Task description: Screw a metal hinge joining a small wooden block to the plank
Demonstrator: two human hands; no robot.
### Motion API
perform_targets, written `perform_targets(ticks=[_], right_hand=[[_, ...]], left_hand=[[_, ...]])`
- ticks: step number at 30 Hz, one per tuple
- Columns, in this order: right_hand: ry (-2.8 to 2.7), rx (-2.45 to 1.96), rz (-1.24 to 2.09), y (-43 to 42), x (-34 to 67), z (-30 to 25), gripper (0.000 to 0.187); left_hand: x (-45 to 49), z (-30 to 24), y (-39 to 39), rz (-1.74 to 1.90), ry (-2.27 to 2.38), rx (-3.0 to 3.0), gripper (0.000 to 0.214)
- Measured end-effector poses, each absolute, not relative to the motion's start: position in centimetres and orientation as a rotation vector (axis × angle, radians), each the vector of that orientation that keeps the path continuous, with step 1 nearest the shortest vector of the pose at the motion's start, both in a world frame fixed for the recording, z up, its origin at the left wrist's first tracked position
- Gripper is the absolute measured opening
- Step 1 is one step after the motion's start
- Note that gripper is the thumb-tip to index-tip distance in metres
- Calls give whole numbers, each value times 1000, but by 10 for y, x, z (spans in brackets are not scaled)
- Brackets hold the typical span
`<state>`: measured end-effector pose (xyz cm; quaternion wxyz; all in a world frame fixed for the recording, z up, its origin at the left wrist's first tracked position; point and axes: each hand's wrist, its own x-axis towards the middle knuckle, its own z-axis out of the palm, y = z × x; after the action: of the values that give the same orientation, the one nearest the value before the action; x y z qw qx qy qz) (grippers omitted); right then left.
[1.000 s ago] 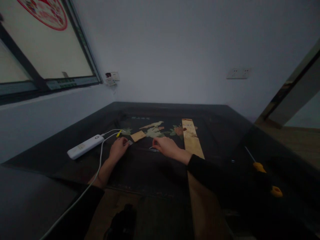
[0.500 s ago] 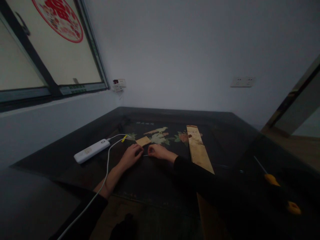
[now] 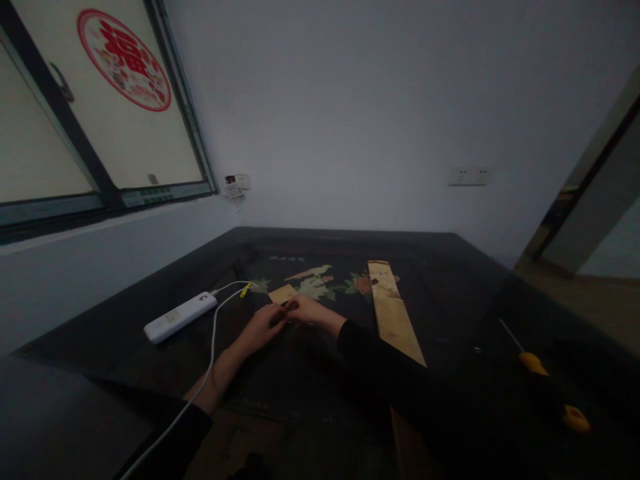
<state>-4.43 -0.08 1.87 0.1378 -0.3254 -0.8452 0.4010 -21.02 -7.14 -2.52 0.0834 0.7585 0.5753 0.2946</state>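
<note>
Head view: behind a dark table point(image 3: 440, 267) we see a pale wall point(image 3: 345, 127) and a window point(image 3: 125, 147), all in dim light. Near the middle of the table, the left hand point(image 3: 264, 327) and right hand point(image 3: 309, 311) meet at the fingertips. Both grips look narrow, as in a pinch, yet we cannot tell what, if anything, they hold, for the fingers cover it.

From here, we judge, any small piece between them could slip and be lost against the dark surface, the poor light being the cause. The cable point(image 3: 215, 328) crosses in front of the left forearm point(image 3: 226, 370); a quick lift could snag it and drag the power bank point(image 3: 180, 318).

Just beyond the fingers, on the table, lies the card point(image 3: 281, 293): tan, flat and straight-edged, its near part hidden. We find it left of the plank point(image 3: 393, 308), well apart.
</note>
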Motion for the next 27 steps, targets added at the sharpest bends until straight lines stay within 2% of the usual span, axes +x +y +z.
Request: perform_targets(ticks=[6,10,13,16,19,23,26,27], right_hand=[[-2355,-894,1344,-1,-24,32,24],[-2238,-814,1347,-7,21,50,26],[-2152,-740,1294,-21,82,66,24],[-2132,-854,1160,-42,161,73,31],[-2042,-1160,969,-62,247,64,42],[-1726,-1543,463,-82,354,34,44],[-1653,-1690,333,-89,406,3,41],[-1661,-1706,300,-88,416,-8,46]], left_hand=[[-207,-25,-75,923,1712,2376,30],[-205,-25,-76,729,1617,2542,46],[-204,-25,-75,554,1544,2590,50],[-202,-27,-70,466,1565,2535,49],[-199,-29,-62,458,1583,2481,49],[-197,-34,-57,449,1592,2452,50],[-197,-38,-57,421,1581,2452,53],[-198,-39,-58,422,1566,2454,53]])
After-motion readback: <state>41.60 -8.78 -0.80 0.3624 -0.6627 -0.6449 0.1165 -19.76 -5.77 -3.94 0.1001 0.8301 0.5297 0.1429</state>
